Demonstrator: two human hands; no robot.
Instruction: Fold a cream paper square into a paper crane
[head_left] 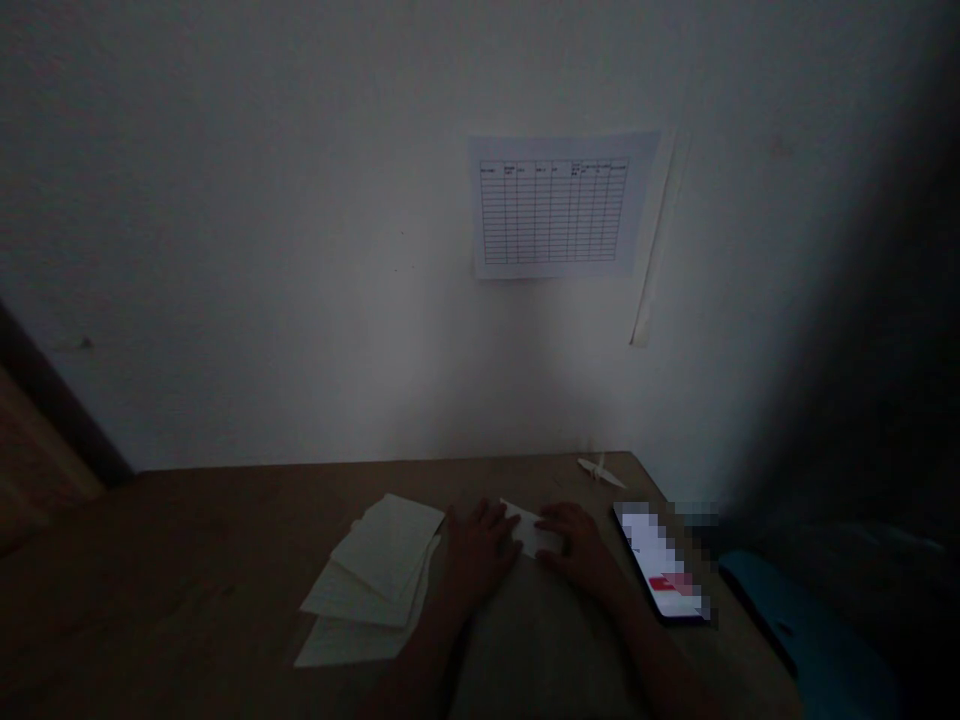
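Between my two hands lies a small white piece of paper [531, 535], low on the wooden table. My left hand [480, 545] is closed on its left side, the fingers bent over it and the thumb near its lower edge. From the right, my right hand [576, 545] pinches the other side with fingers above and thumb below. Parts of the paper are covered by the fingers, and the dim light hides its exact folds. Beside my left forearm several lined paper sheets [386, 560] lie fanned out and overlapping.
A small folded paper figure [600, 471] lies near the table's back right corner. A phone [656, 560] with a lit screen is right of my right hand. Past the table's right edge stands a blue seat [814, 630]. A printed table sheet [555, 208] hangs on the wall.
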